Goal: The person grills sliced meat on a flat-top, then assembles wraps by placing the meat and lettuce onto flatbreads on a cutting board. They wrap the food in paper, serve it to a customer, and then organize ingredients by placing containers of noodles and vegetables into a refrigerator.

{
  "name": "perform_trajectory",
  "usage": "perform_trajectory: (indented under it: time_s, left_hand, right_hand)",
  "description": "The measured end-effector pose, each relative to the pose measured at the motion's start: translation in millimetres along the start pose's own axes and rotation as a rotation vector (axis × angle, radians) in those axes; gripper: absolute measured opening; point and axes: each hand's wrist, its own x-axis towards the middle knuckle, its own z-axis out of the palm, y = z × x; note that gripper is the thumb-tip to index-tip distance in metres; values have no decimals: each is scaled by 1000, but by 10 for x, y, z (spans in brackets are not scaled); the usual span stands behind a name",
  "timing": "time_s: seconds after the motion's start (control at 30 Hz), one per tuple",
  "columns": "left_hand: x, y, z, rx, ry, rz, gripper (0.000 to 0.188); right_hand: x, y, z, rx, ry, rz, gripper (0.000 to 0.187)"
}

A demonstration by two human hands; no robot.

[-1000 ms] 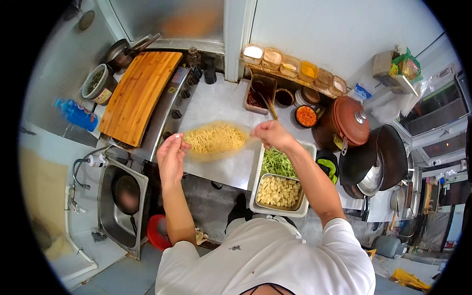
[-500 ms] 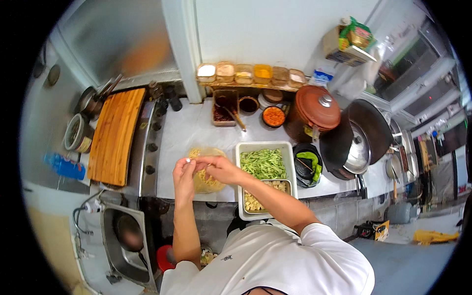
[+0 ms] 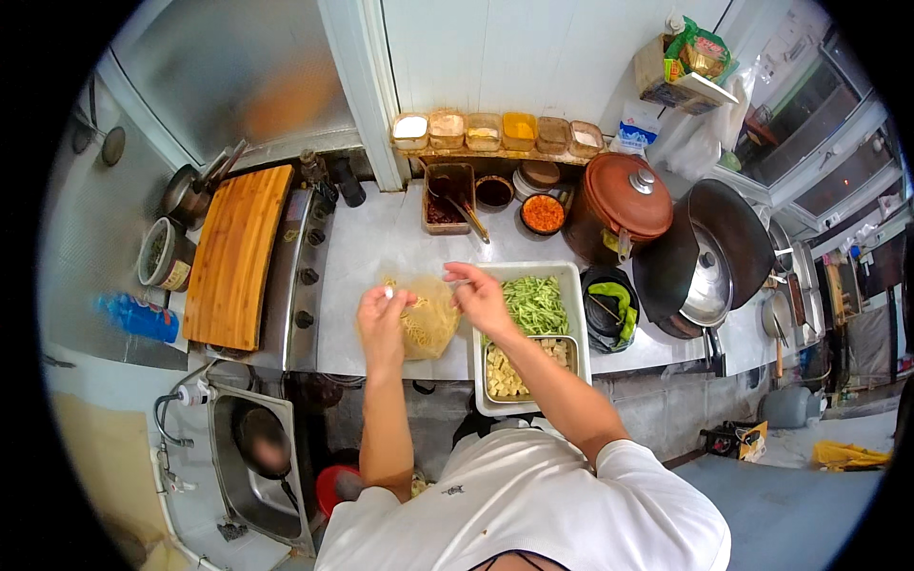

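A clear plastic bag point(image 3: 430, 328) with yellow noodle-like strands in it lies on the counter in front of me. My left hand point(image 3: 383, 328) pinches at its left side, and a small white thing I cannot make out shows at the fingertips. At the bag's upper right, my right hand point(image 3: 484, 300) has bent fingers that seem to pinch the film; the exact contact is hard to see. Under my right forearm is a white tray point(image 3: 581, 328) with shredded green vegetable point(image 3: 535, 303) and a smaller metal tray of pale cubes point(image 3: 507, 376).
A wooden board point(image 3: 236, 257) covers part of the stove at left. Behind stand a sauce container point(image 3: 447, 226) with a ladle, a bowl of orange bits point(image 3: 543, 214), a lidded brown pot point(image 3: 624, 195) and a row of seasoning boxes point(image 3: 483, 133). A dark-shielded pan point(image 3: 705, 276) sits at right.
My hands have moved apart: the right one went right and up, away from the left. The bag's film now spreads between them. The whole view has shifted slightly.
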Motion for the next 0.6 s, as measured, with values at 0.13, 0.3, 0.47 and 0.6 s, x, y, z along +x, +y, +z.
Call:
perform_trajectory:
  time_s: [0.13,0.3,0.47,0.6]
  left_hand:
    - [-88,92,-144,-46,-72,-26,23]
    - [-21,-110,-438,735,-17,437,12]
    - [-123,318,-186,930,-446,388,6]
    - [486,-19,-244,467,-554,57,16]
  right_hand:
    - [-53,164,320,-83,-400,-178,41]
    - [162,1024,624,50,-177,85,23]
    - [288,1019,611,-366,-305,-376,14]
    - [277,1032,555,-425,-463,-365,13]
